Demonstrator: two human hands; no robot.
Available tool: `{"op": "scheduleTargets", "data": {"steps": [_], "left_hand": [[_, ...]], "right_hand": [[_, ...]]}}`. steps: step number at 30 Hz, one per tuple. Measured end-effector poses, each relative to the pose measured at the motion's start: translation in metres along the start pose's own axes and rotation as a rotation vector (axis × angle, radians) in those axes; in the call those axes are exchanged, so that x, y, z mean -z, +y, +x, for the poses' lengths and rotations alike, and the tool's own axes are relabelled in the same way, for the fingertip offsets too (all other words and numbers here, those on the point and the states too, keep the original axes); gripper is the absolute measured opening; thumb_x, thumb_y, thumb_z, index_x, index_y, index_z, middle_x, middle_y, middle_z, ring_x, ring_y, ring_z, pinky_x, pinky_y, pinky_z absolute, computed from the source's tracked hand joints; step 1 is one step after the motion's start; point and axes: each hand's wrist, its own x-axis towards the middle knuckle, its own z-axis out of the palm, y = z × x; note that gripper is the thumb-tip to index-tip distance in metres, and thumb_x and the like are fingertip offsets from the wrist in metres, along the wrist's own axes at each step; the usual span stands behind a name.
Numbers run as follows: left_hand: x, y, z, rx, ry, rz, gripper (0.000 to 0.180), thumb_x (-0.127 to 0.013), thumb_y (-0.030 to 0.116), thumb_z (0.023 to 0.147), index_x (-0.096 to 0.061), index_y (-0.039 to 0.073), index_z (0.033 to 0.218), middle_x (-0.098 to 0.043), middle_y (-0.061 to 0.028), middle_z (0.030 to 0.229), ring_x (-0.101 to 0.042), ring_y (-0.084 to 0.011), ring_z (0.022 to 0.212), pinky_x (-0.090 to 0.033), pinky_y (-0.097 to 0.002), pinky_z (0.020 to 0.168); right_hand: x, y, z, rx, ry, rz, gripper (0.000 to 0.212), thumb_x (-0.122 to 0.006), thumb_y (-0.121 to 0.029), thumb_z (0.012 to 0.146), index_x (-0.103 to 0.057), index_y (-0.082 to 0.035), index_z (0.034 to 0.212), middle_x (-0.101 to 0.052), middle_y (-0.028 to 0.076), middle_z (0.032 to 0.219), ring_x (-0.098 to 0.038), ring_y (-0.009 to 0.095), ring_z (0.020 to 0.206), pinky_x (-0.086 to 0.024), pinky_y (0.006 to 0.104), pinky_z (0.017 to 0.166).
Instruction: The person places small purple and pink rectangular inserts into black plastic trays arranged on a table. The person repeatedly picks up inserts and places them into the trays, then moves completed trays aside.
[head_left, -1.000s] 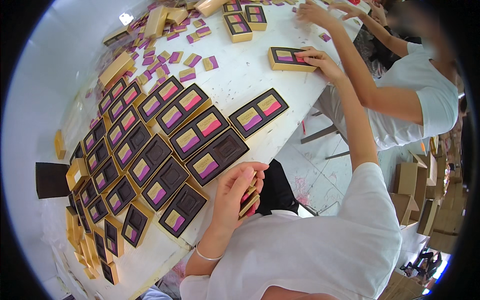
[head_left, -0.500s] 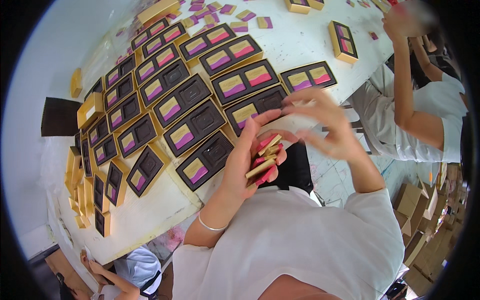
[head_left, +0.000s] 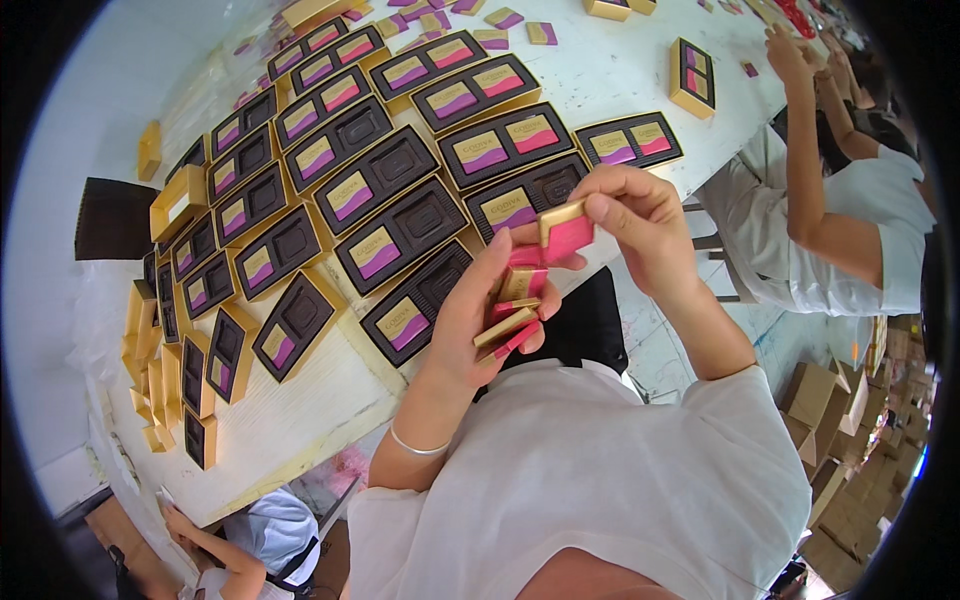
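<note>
My left hand (head_left: 468, 318) is curled around several small pink-and-gold wrapped chocolates (head_left: 518, 302), stacked and slightly fanned between palm and fingers. Just above them, the thumb and fingers of my right hand (head_left: 643, 228) pinch one pink-and-gold wrapped chocolate (head_left: 568, 238), tilted, its pink part facing me. Right behind my hands lies a gold box with a dark tray (head_left: 545, 186); a purple-and-gold piece sits in its left compartment and its right one is bare. To the right, another box (head_left: 628, 143) holds one purple and one pink piece.
Rows of similar boxes (head_left: 395, 235) cover the table's left half, some with only a purple piece. Loose purple-and-gold pieces (head_left: 490, 38) lie at the far edge. A filled box (head_left: 692, 78) stands far right. Other people sit at the right and lower left; cartons (head_left: 830, 395) are stacked right.
My right hand, blurred with its fingers spread and apart from the stack before, now pinches one pink chocolate above my left hand. The view has shifted slightly.
</note>
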Motion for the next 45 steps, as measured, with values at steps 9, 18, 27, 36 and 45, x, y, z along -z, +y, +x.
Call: {"op": "scheduleTargets", "data": {"steps": [9, 18, 27, 36, 45], "left_hand": [[-0.006, -0.011, -0.003, -0.255, 0.168, 0.533, 0.025, -0.052, 0.024, 0.090, -0.059, 0.001, 0.095, -0.052, 0.0013, 0.066, -0.041, -0.0016, 0.047, -0.033, -0.0169, 0.041], [-0.001, -0.001, -0.004, -0.127, 0.040, 0.413, 0.022, -0.052, 0.022, 0.089, -0.059, 0.002, 0.091, -0.053, -0.0006, 0.069, -0.044, -0.0033, 0.044, -0.031, -0.0185, 0.035], [-0.009, -0.003, -0.007, -0.208, 0.176, 0.590, 0.014, -0.057, 0.009, 0.084, -0.060, -0.001, 0.092, -0.056, 0.0001, 0.073, -0.048, -0.0011, 0.065, -0.037, -0.0155, 0.053], [-0.002, -0.014, 0.007, -0.074, 0.085, 0.529, 0.027, -0.049, 0.023, 0.090, -0.059, 0.000, 0.082, -0.050, -0.0008, 0.061, -0.041, -0.0049, 0.037, -0.030, -0.0183, 0.032], [-0.004, -0.001, -0.020, 0.037, 0.052, 0.453, 0.030, -0.045, 0.025, 0.091, -0.059, 0.005, 0.108, -0.048, 0.0011, 0.072, -0.038, -0.0022, 0.042, -0.032, -0.0179, 0.034]], "right_hand": [[-0.004, -0.015, -0.019, 0.185, -0.016, -0.305, 0.020, -0.060, 0.000, 0.080, -0.060, 0.001, 0.100, -0.062, 0.006, 0.088, -0.054, 0.011, 0.077, -0.043, 0.0252, 0.073], [0.010, -0.014, -0.010, 1.091, -0.283, -1.027, 0.022, -0.067, -0.008, 0.066, -0.061, 0.001, 0.085, -0.057, 0.020, 0.102, -0.059, 0.029, 0.085, -0.050, 0.0323, 0.068], [-0.004, -0.024, -0.020, 0.659, -0.258, -1.003, 0.036, -0.070, -0.006, 0.067, -0.058, 0.001, 0.101, -0.054, 0.018, 0.110, -0.056, 0.030, 0.086, -0.046, 0.0355, 0.072], [-0.003, -0.027, -0.023, 0.413, -0.238, -0.959, 0.028, -0.069, -0.006, 0.070, -0.061, 0.001, 0.096, -0.054, 0.015, 0.106, -0.056, 0.027, 0.085, -0.047, 0.0334, 0.072], [0.045, -0.003, 0.032, 0.493, -0.396, -1.010, 0.018, -0.067, -0.004, 0.070, -0.064, -0.002, 0.087, -0.058, 0.010, 0.096, -0.053, 0.026, 0.093, -0.041, 0.0354, 0.081]]}}
